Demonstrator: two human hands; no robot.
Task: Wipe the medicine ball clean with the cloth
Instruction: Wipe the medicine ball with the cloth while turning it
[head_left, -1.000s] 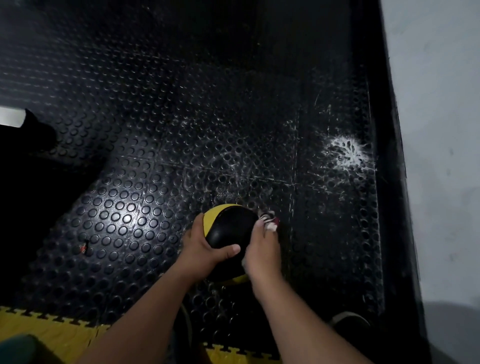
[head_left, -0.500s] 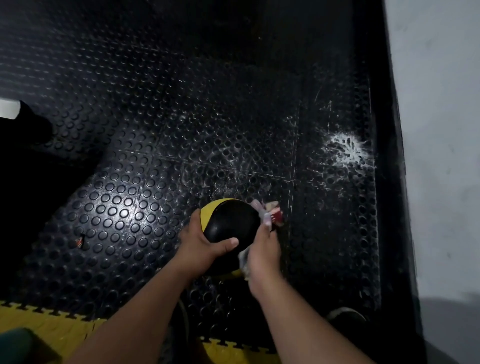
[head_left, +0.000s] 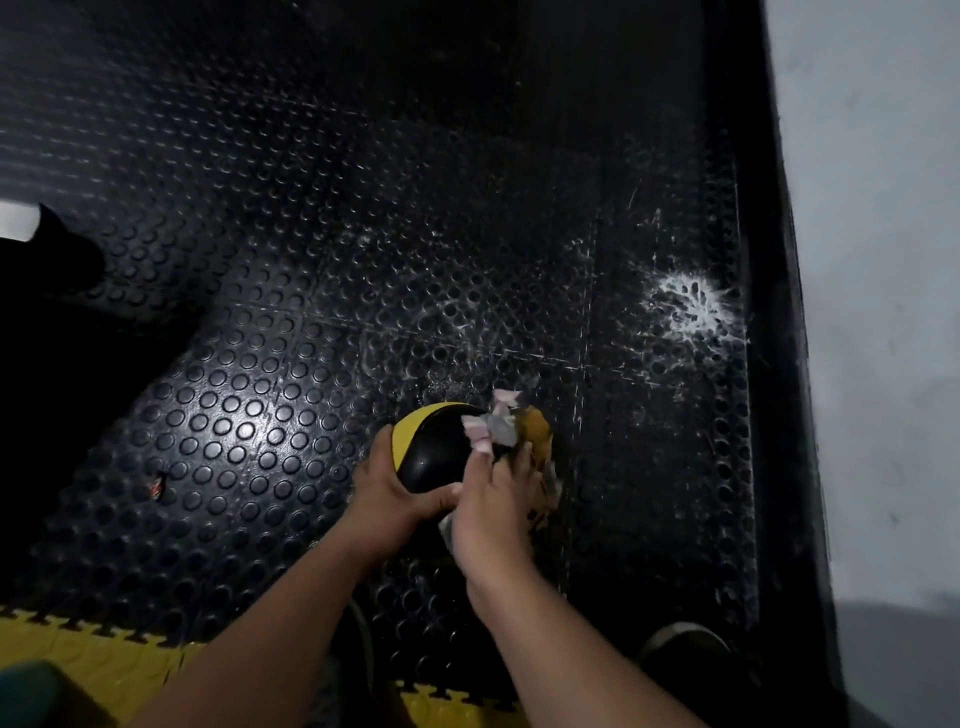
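A black medicine ball (head_left: 436, 449) with yellow panels is held up over the studded floor, low in the middle of the head view. My left hand (head_left: 397, 496) grips its left and near side, thumb across the front. My right hand (head_left: 493, 512) presses a crumpled patterned cloth (head_left: 493, 428) against the ball's upper right side. Cloth ends stick out past my fingertips and hang below my palm. The ball's right side is hidden behind the cloth and hand.
Black rubber floor tiles (head_left: 291, 322) with round studs fill the view, with a white splatter mark (head_left: 685, 306) at the right. A pale wall (head_left: 872, 260) runs along the right edge. Yellow interlocking mat (head_left: 93, 649) lies near my feet; a shoe tip (head_left: 685, 647) shows bottom right.
My right hand has slid the cloth from the ball's right flank up over its top right. More cloth now shows beyond my fingers. The left hand keeps its hold.
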